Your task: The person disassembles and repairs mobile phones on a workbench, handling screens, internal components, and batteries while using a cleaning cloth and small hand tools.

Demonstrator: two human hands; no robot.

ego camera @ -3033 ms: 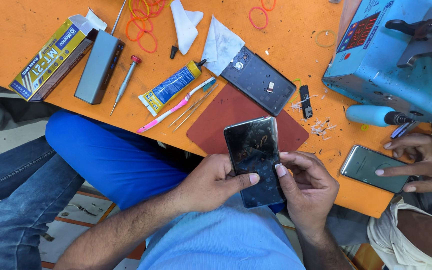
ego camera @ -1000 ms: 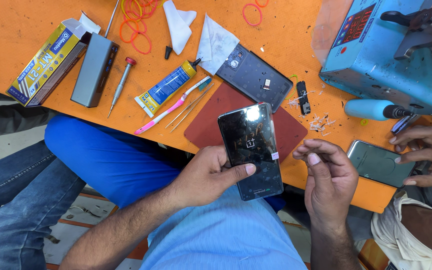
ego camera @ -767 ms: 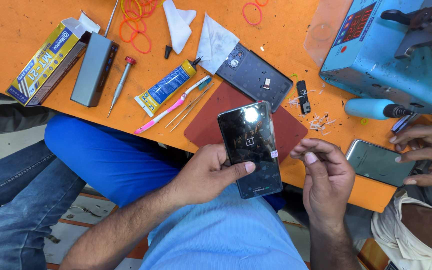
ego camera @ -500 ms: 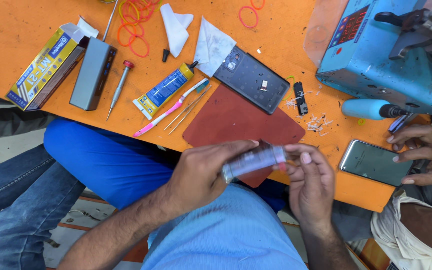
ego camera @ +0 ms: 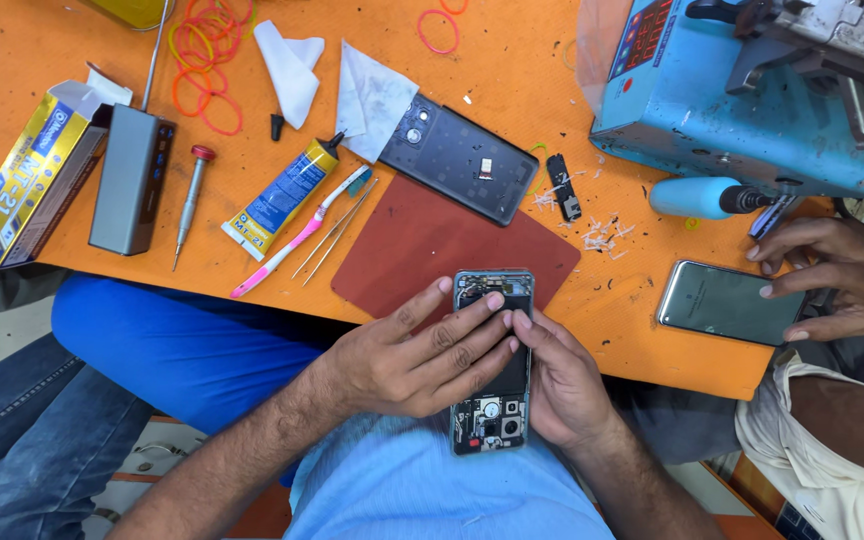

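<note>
Bright, even daylight fills the sharp frame; shadows stay soft, a pale sheen glazes the neighbouring phone screen (ego camera: pixel 727 302).

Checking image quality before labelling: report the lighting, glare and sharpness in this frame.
Head view: even, soft light with faint shadows; the opened phone in both hands is sharp, no motion blur; mild sheen on the second phone at right; the orange table is evenly lit.

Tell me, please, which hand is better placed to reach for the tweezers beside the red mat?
Probably the left hand: the tweezers lie on its side of the red mat, up and to the left of the opened phone. The right hand would have to cross over.
</note>
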